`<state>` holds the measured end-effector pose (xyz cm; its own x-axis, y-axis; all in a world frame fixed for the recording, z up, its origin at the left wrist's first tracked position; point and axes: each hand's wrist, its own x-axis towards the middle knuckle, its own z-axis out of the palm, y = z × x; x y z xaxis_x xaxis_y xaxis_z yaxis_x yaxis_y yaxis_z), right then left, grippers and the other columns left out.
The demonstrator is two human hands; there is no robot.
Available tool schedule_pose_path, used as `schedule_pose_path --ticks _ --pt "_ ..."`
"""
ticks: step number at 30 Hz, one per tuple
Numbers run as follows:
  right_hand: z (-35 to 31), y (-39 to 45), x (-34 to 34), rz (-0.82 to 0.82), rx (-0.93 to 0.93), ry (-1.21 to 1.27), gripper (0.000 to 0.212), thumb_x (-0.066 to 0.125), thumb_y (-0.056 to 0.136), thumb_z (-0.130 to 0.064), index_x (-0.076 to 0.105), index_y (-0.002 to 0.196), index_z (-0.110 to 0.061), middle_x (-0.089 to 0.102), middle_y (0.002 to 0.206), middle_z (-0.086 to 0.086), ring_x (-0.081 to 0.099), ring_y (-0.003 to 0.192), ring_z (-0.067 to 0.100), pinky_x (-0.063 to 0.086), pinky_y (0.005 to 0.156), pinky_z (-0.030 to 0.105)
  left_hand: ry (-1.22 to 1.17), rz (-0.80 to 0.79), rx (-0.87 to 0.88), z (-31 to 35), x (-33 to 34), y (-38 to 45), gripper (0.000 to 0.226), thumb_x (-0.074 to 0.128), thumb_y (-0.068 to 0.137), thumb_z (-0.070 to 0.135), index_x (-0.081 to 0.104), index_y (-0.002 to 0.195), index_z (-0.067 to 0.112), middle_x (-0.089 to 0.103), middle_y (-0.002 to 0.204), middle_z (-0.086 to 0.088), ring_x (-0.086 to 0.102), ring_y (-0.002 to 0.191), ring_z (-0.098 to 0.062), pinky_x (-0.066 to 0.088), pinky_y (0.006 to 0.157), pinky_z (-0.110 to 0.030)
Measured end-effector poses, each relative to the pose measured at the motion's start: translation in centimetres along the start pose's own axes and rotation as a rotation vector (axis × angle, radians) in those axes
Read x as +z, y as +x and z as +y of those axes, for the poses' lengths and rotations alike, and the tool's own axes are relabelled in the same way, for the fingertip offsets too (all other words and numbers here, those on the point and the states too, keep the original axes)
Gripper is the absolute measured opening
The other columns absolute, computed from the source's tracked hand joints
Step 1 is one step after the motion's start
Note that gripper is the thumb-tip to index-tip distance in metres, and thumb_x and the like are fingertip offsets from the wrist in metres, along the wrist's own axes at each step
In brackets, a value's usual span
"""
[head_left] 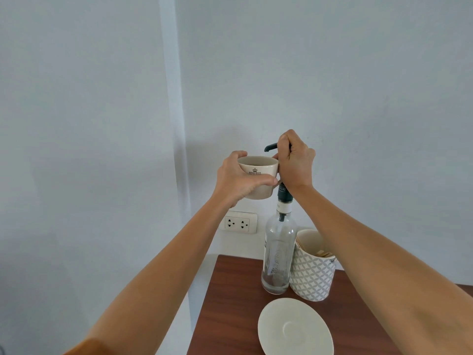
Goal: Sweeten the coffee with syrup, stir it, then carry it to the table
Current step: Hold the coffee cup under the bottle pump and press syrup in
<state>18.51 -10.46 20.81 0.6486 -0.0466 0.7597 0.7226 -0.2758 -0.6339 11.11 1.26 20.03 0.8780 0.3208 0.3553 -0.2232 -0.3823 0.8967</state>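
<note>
- The left hand (238,179) wraps around the cup (258,175), fingers across its front, and holds it in the air so that its open mouth sits just under the pump spout (270,147).
- The right hand (294,160) is clenched over the pump head, placed to press down and dispense syrup into the cup.
- The syrup bottle (279,254) stands upright on the wooden surface (230,303), directly below the right hand; it looks nearly empty.
- Below the right forearm stands a patterned holder (313,272) of what look like wooden stir sticks, touching the bottle, handy for stirring.
- The saucer (294,329) lies bare, below both hands, probably awaiting the cup.
</note>
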Motion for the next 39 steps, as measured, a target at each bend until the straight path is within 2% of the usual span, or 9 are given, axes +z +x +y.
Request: schedule_pose_path --ticks 3,8,11,14,16,20,24,33,39 --pt "-0.24 0.09 -0.17 0.01 -0.011 -0.013 0.023 0.035 0.101 -0.015 0.046 0.082 -0.005 0.076 0.076 0.0 0.069 0.061 0.03 0.042 0.073 0.015 0.001 0.002 -0.005 0.15 0.01 -0.04 0.097 0.094 0.058 0.029 0.047 0.142 0.018 0.052 0.128 0.001 0.055 0.115 -0.019 0.048 0.08 -0.026" --pt "-0.31 0.15 0.01 0.029 -0.033 -0.002 0.027 0.035 0.104 -0.027 0.046 0.085 -0.012 0.071 0.072 -0.014 0.067 0.056 0.021 0.053 0.081 0.044 0.004 -0.002 -0.006 0.37 0.01 0.05 0.097 0.094 0.059 0.028 0.046 0.142 0.017 0.053 0.126 0.001 0.056 0.114 -0.019 0.049 0.079 -0.026" --pt "-0.16 0.26 0.13 0.026 -0.039 0.0 0.027 0.034 0.103 -0.028 0.044 0.081 -0.016 0.071 0.072 -0.009 0.067 0.058 0.026 0.053 0.077 0.042 0.001 0.004 -0.009 0.35 0.07 0.13 0.097 0.094 0.058 0.028 0.047 0.142 0.018 0.051 0.124 0.002 0.056 0.114 -0.018 0.048 0.079 -0.026" --pt "0.1 0.36 0.12 0.039 -0.071 -0.012 0.028 0.032 0.102 -0.028 0.044 0.081 -0.014 0.074 0.075 0.008 0.065 0.061 0.035 0.047 0.076 0.019 -0.007 0.0 -0.013 0.28 0.12 0.26 0.096 0.094 0.059 0.028 0.047 0.142 0.018 0.052 0.128 0.001 0.056 0.112 -0.018 0.047 0.074 -0.024" --pt "0.05 0.3 0.06 0.04 -0.069 -0.012 0.026 0.034 0.103 -0.019 0.045 0.082 -0.008 0.075 0.075 0.004 0.064 0.061 0.037 0.038 0.069 0.005 -0.005 0.0 -0.01 0.25 0.12 0.31 0.096 0.094 0.058 0.028 0.047 0.142 0.018 0.053 0.129 0.0 0.056 0.112 -0.018 0.047 0.072 -0.023" --pt "-0.11 0.2 0.12 0.021 -0.047 0.022 0.025 0.035 0.102 -0.018 0.043 0.079 -0.012 0.068 0.068 -0.011 0.061 0.063 0.044 0.047 0.06 0.037 -0.003 0.006 -0.01 0.19 0.09 0.35 0.098 0.094 0.058 0.028 0.046 0.143 0.018 0.053 0.129 0.0 0.056 0.114 -0.019 0.048 0.078 -0.026" --pt "-0.16 0.12 0.06 0.014 -0.045 0.004 0.025 0.035 0.102 -0.017 0.043 0.079 -0.013 0.069 0.067 -0.013 0.063 0.064 0.041 0.045 0.06 0.029 -0.004 0.004 -0.008 0.19 0.1 0.34 0.096 0.093 0.059 0.028 0.047 0.142 0.018 0.052 0.129 0.0 0.055 0.111 -0.018 0.046 0.073 -0.023" --pt "-0.19 0.02 0.05 0.02 -0.03 -0.004 0.023 0.036 0.099 -0.012 0.045 0.078 -0.007 0.068 0.065 -0.014 0.062 0.061 0.042 0.047 0.058 0.042 -0.005 0.004 -0.012 0.02 0.12 0.4 0.095 0.093 0.059 0.029 0.047 0.142 0.018 0.051 0.128 0.0 0.054 0.114 -0.019 0.044 0.067 -0.02" --pt "0.06 0.15 0.14 0.011 -0.041 -0.037 0.022 0.035 0.096 -0.012 0.044 0.076 -0.012 0.067 0.058 -0.023 0.065 0.06 0.037 0.05 0.072 0.047 -0.011 0.007 -0.021 -0.16 0.14 0.43 0.097 0.094 0.058 0.028 0.047 0.142 0.018 0.052 0.131 0.0 0.055 0.115 -0.018 0.047 0.075 -0.024"
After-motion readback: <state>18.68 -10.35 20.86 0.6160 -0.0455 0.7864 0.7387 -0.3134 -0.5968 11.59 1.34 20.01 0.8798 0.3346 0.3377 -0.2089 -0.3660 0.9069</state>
